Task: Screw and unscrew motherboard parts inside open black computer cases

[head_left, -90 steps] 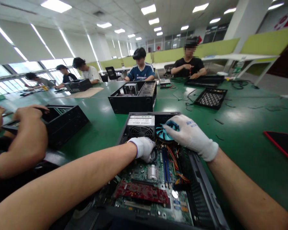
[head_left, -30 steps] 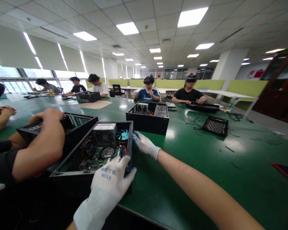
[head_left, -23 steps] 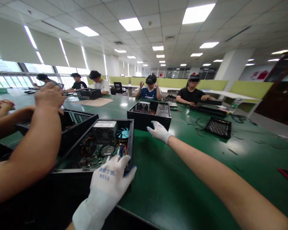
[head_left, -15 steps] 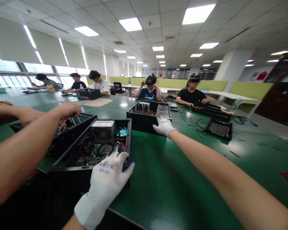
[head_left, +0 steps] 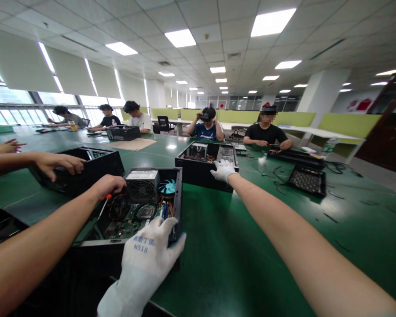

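Note:
In a white glove, my left hand [head_left: 152, 242] grips the front right corner of an open black computer case [head_left: 180, 207], its fingers over the edge. Inside that case are a power supply [head_left: 142, 184], a blue fan [head_left: 167, 187] and a green circuit board [head_left: 132, 220]. My right hand [head_left: 223, 171], gloved too, is stretched forward and holds the near wall of a second open computer case [head_left: 198, 174]. Its fingertips reach over the rim, partly hidden. A co-worker's bare hand [head_left: 110, 187] is over the nearer case with an orange-handled screwdriver [head_left: 108, 197].
Another co-worker's hand [head_left: 64, 165] rests on a third black case [head_left: 99, 171] at left. A black perforated panel [head_left: 306, 180] and loose cables [head_left: 277, 174] lie on the green table [head_left: 251, 246] to the right. Several people sit across the table.
The third case at left has shifted away from the nearer case and now stands tilted. The co-worker's bare arm has come down over the nearer case. Both my hands keep their places on the cases.

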Tool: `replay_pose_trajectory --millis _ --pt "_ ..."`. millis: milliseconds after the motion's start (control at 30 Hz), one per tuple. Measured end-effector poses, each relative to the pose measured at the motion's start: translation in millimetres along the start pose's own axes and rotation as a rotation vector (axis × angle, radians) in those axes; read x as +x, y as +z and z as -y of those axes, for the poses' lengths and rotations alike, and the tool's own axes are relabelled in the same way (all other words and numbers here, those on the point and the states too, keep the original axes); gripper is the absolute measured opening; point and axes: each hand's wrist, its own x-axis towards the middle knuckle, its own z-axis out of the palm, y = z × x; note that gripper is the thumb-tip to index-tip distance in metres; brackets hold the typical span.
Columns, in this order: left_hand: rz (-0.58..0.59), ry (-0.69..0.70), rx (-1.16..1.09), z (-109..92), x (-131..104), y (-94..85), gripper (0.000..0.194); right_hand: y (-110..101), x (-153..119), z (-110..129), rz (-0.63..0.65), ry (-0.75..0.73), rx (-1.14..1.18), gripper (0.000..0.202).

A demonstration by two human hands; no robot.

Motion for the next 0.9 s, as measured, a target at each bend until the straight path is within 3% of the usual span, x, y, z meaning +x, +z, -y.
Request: replay_pose_trajectory --millis 133,233,333,433,533,633,900 --pt "-0.038 0.000 0.061 4.1 6.9 1.8 0.028 -7.6 -3.1 3.2 0.007 0.011 -0.016 0.040" --pt "-0.078 -0.045 0.129 20.5 23.2 8.1 0.031 -14.1 -11.7 5.1 0.005 0.017 -0.027 0.039" --pt "-0.103 -0.135 0.134 42.4 36.8 21.3 0.040 -18.6 -27.7 4.3 0.000 0.005 -0.034 0.039" --pt "-0.079 -0.190 0.044 52.7 34.7 38.6 0.045 -23.3 -51.3 1.1 -0.002 -0.017 -0.032 0.040" --pt "-0.038 -0.130 -0.073 43.4 22.5 51.5 0.043 -32.7 -83.7 -3.0 0.003 -0.054 -0.021 0.039" --pt "-0.042 -0.061 -0.139 21.5 15.0 51.4 0.044 -49.0 -126.5 -6.9 0.014 -0.120 -0.007 0.043" --pt "-0.064 0.175 -0.073 -24.5 29.9 2.7 0.058 -89.9 -262.4 -18.0 -0.052 -0.288 0.006 0.051"
